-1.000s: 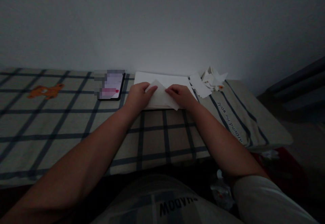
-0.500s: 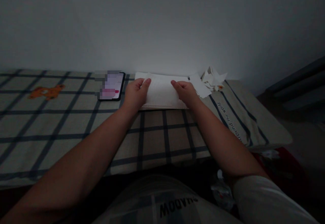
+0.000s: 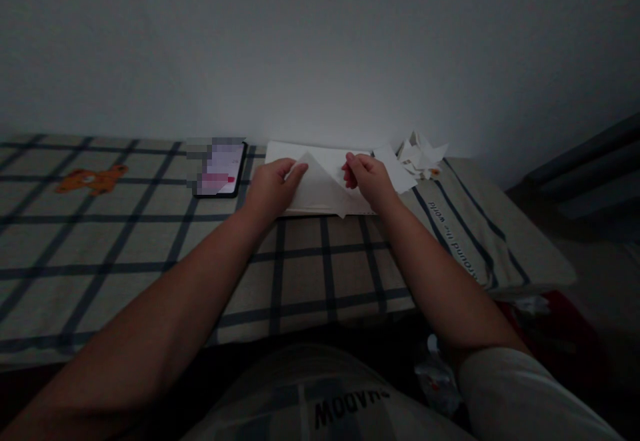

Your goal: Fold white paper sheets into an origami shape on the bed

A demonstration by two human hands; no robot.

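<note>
We see both of our bare arms stretched forward over a bed [image 3: 125, 254] covered with a beige sheet crossed by dark grid lines, its far edge against a pale wall [image 3: 320, 47]. Our left hand [image 3: 273, 187] rests palm down on a folded white sheet of paper [image 3: 320, 191], its fingers held together and flat, the forefinger pressing near the raised peak of the fold. Our right hand [image 3: 370, 181] is pinched on the other side of that same sheet, thumb and fingertips closed on the flap that slopes down to a point at the near edge. The folded sheet lies on a stack of white paper [image 3: 320, 155] that sits flat on the bed right by the wall, between our two hands. Just left of the stack a phone [image 3: 220, 169] lies face up with its screen lit. Farther left an orange bear figure [image 3: 90, 179] is printed on the sheet. To the right of the stack, near our right hand but not touching it, lies a loose heap of white paper scraps [image 3: 417, 155]. The light is dim, so finer creases cannot be made out.
</note>
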